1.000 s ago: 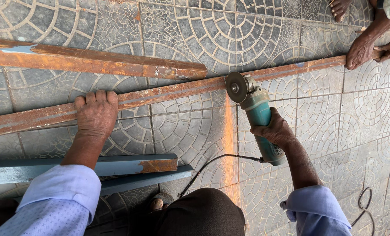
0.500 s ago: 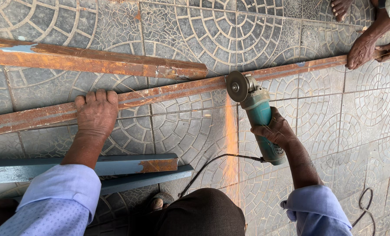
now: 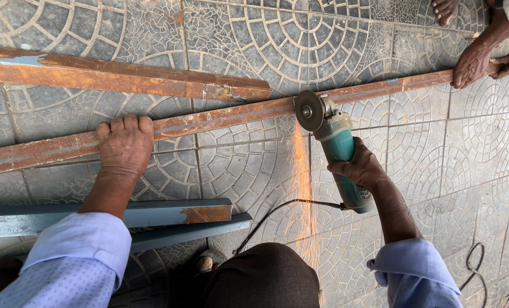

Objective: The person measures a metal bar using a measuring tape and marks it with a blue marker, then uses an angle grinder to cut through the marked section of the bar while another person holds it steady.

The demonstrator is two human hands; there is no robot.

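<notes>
L hand [image 3: 124,145] flat on rusty bar [image 3: 220,117]; R hand [image 3: 361,169] grips grinder [image 3: 337,142].

Second rusty bar [image 3: 123,77], blue-grey beams [image 3: 169,214], patterned paving tiles [image 3: 425,154].

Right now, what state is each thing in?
Angle grinder: running, disc on the long bar, sparks flying.
Long rusty bar: flat on the tiles, pinned.
Left hand: pressing the bar.
Right hand: gripping the grinder.
Another person's hands: on the bar's far end.

Patterned paving [image 3: 237,51] — rusty bars [image 3: 220,117], blue beams [image 3: 163,214].
</notes>
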